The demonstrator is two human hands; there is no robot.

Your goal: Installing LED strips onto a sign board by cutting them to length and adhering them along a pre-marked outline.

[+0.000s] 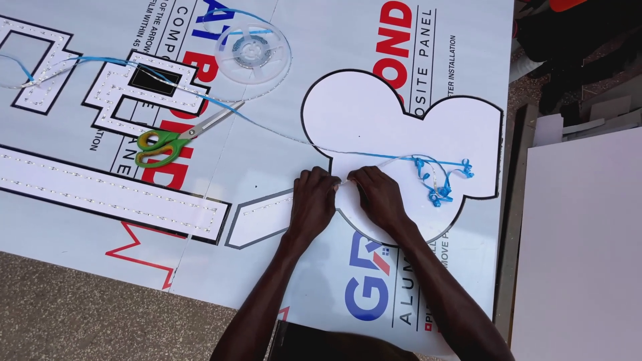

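Seen from above, a thin LED strip with a blue backing runs in a long line from the upper left, past a clear plastic reel, slanting down and to the right to where two hands meet; its long axis is a shallow diagonal across the view. Beyond the hands, the peeled blue backing tape continues to the right and ends in loose curls. The strip lies over a white cut-out panel with a black outline and rounded lobes, set on a large white sheet printed with red, blue and black lettering. That sheet rests on a brownish, speckled floor. To the left are more white cut-out shapes lined with rows of small dots, and scissors with green and yellow handles lying near the strip. A plain white board lies at the right edge, with dark clutter above it. The left hand and right hand sit side by side, knuckles up, fingers curled down, their fingertips pinching the strip between them at the lower edge of the cut-out panel. Both forearms reach up from the bottom of the view, converging towards the strip.
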